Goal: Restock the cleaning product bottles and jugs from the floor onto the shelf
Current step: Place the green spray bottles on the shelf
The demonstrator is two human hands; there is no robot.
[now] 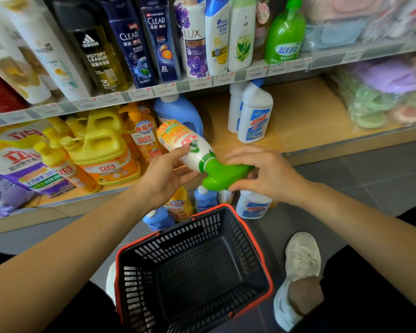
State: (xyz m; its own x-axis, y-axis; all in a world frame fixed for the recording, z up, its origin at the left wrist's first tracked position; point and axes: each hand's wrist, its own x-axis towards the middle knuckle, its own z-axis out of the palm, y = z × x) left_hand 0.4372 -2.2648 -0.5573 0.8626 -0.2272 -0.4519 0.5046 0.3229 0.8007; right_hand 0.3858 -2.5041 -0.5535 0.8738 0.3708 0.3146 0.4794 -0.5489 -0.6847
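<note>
Lying tilted above the lower shelf's [298, 111] near edge, the spray bottle [192, 145] is held at both ends. The left grip [165, 174] clasps its white body and the right grip [264, 171] wraps the green trigger head. Other bottles [252, 205] stand on the floor between shelf and basket [202, 227].

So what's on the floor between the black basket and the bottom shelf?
The head view shows a cluster of bottles there, including an orange bottle, a blue bottle, a white bottle.
</note>
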